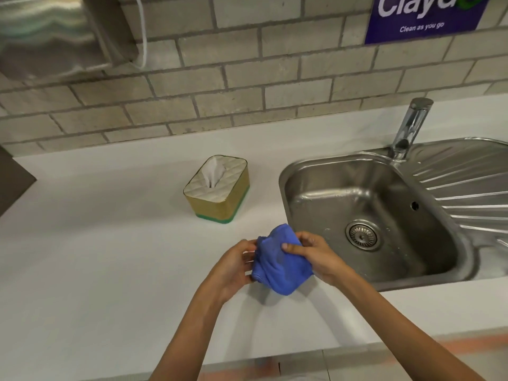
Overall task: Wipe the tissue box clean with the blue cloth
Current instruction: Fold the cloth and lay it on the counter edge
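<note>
A gold tissue box with a quilted cream top and a green base stands on the white counter, a white tissue poking out of its slot. Below and to its right, both hands hold a bunched blue cloth above the counter, a short way in front of the box. My left hand grips the cloth's left edge. My right hand pinches its right side, thumb on top. Neither hand nor cloth touches the box.
A steel sink with a drain and ribbed drainboard lies to the right, with a chrome tap behind it. A tiled wall runs along the back, with a metal dispenser at upper left and a purple sign at upper right. The counter's front edge is near the bottom.
</note>
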Tool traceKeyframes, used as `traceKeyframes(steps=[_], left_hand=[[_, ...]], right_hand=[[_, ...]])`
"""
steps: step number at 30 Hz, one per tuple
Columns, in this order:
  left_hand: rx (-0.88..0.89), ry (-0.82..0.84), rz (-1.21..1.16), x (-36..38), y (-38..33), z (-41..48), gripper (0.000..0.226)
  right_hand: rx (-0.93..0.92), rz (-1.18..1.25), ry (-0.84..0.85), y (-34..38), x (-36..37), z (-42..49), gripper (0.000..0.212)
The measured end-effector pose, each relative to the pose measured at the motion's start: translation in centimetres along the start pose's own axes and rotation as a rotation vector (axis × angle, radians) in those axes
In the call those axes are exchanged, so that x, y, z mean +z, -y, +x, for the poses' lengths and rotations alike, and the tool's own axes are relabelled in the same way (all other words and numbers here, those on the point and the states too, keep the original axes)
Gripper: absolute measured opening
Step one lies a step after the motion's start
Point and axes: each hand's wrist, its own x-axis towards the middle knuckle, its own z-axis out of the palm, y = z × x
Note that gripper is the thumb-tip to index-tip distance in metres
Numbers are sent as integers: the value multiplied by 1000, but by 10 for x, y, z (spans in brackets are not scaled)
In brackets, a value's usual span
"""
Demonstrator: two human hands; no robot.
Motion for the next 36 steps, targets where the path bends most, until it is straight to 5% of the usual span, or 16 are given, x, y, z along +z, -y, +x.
traceKeyframes(steps=[7,14,19,30,36], left_hand=[[23,-91,-51,18,31,7,18],[370,-369,273,58,54,7,14],[532,-475,522,87,84,2,8],[501,-569,1004,111,123,-6,41],[583,-634,1351,107,131,1,35]], right_hand=[[-69,113,-186,6,-49,-20,19],[-124,-442,-500,-9,-97,-48,36],[-89,-677,-519,-34,-126,-75,50],[-32,-978,-560,-66,-144,-88,41],[-117,-1076,-643,-77,-142,-90,56]])
